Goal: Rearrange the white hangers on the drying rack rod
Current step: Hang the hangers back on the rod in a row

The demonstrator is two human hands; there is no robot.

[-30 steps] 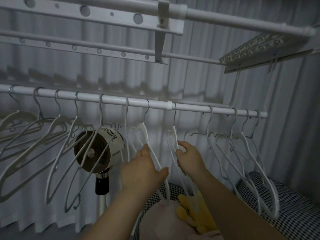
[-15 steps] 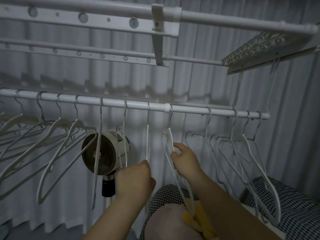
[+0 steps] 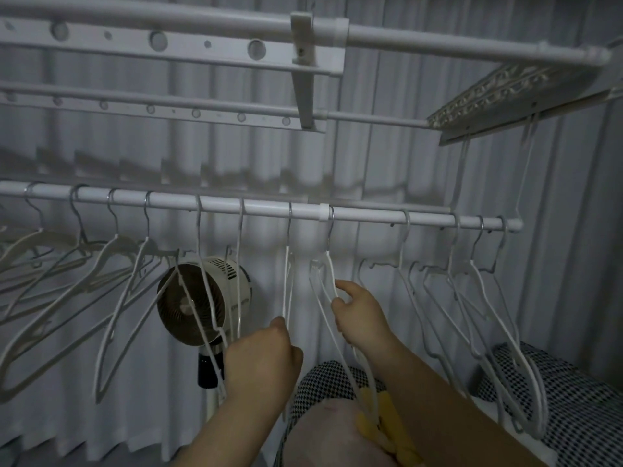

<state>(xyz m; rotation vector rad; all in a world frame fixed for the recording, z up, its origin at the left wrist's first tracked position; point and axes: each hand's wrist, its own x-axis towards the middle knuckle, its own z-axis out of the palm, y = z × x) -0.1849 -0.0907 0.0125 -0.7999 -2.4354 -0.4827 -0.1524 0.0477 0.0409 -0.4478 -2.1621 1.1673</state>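
Note:
A white rod (image 3: 263, 208) runs across the rack with several white hangers hooked on it. My left hand (image 3: 261, 360) is closed around the lower part of one thin white hanger (image 3: 288, 284) that hangs edge-on near the rod's middle. My right hand (image 3: 359, 313) pinches the arm of the neighbouring white hanger (image 3: 325, 284), just right of the rod's white joint collar. More hangers fan out to the left (image 3: 114, 298) and cluster at the right end (image 3: 472, 298).
A small round fan (image 3: 202, 301) on a stand sits behind the hangers, left of my hands. Upper rack bars (image 3: 168, 45) and a perforated panel (image 3: 505, 85) are overhead. A grey curtain is behind. Checkered cushions (image 3: 573, 416) and a yellow item (image 3: 387, 429) lie below.
The hanger in my left hand has turned from angled to edge-on and shifted right along the rod. My right hand's hanger stays near the collar. The view has drifted slightly.

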